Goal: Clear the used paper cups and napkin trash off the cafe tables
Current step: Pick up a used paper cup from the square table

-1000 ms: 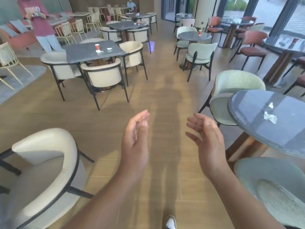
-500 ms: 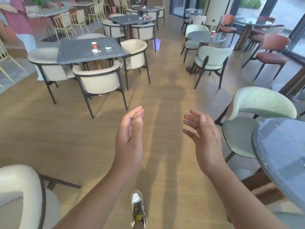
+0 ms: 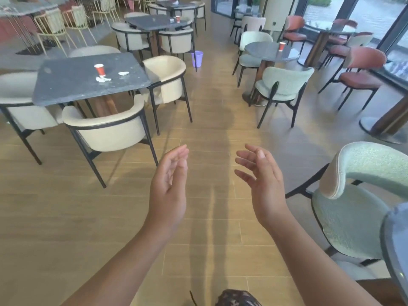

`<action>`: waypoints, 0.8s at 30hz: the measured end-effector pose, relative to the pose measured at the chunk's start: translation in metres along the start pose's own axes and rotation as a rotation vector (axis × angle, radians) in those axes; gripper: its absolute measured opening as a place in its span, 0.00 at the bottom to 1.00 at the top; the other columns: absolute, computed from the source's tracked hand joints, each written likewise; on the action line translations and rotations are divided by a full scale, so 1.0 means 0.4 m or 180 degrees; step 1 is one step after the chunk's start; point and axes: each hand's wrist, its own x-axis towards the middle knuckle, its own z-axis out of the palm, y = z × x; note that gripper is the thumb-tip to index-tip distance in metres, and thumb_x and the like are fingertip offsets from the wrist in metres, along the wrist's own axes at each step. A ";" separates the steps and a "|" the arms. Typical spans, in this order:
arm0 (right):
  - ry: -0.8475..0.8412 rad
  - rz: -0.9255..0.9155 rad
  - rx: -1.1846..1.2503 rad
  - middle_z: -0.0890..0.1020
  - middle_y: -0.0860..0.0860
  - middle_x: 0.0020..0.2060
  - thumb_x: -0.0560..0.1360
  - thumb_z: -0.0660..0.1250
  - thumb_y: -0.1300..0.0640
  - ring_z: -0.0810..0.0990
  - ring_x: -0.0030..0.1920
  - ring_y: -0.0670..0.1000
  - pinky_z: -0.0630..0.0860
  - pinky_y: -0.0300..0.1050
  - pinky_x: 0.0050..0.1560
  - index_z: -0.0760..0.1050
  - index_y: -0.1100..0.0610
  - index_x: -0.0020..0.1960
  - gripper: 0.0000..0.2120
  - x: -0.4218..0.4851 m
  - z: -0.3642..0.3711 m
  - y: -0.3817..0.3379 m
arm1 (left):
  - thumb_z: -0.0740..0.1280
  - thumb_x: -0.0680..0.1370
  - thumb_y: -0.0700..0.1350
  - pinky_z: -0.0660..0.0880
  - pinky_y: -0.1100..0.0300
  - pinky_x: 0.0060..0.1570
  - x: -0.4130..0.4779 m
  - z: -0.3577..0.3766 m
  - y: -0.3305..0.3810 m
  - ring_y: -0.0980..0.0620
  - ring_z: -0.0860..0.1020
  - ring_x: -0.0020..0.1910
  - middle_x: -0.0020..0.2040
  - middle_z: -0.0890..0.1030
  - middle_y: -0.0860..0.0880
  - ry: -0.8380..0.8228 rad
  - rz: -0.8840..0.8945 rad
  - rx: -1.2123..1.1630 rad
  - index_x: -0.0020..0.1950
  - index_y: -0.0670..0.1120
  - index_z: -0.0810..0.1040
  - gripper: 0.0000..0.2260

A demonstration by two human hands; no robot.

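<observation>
"While the left hand (image 3: pixel 169 191) and right hand (image 3: pixel 262 186) are slack and empty, what step is this?"
"Likely the approach. The red cup (image 3: pixel 99 70) and napkins (image 3: pixel 102 79) sit on the square table (image 3: pixel 72 87) ahead-left — walk over, then grasp."

In the near middle, the left hand (image 3: pixel 169 188) is raised left of the right hand (image 3: pixel 262 184), the two apart. Farther left stands a square table (image 3: pixel 66 89) with an armchair (image 3: pixel 106 129) at its near edge. On it is a paper cup (image 3: pixel 99 70), one napkin scrap (image 3: pixel 103 79) just before the cup, another scrap (image 3: pixel 123 73) to its right. Far right, a round table (image 3: pixel 262 51) bears a second cup (image 3: pixel 281 46). Between the two tables a bin (image 3: pixel 197 58) stands on the floor. Farther back and left, a back table (image 3: pixel 152 22) carries a third cup (image 3: pixel 178 18).
</observation>
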 end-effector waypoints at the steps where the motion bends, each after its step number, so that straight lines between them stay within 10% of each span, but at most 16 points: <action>1: 0.0004 0.0015 0.0003 0.86 0.52 0.57 0.80 0.60 0.43 0.83 0.61 0.53 0.81 0.58 0.64 0.81 0.49 0.63 0.18 0.055 0.013 0.013 | 0.60 0.83 0.55 0.73 0.46 0.72 0.054 0.007 -0.021 0.58 0.77 0.69 0.66 0.81 0.58 -0.0004 -0.0006 0.0012 0.68 0.54 0.77 0.16; 24: -0.0669 0.0352 -0.0123 0.85 0.52 0.59 0.81 0.60 0.42 0.83 0.62 0.54 0.79 0.61 0.66 0.80 0.49 0.64 0.19 1.438 0.294 0.221 | 0.60 0.79 0.62 0.74 0.47 0.71 1.298 0.250 -0.435 0.58 0.78 0.68 0.64 0.82 0.59 0.0673 -0.0194 0.0191 0.66 0.57 0.77 0.19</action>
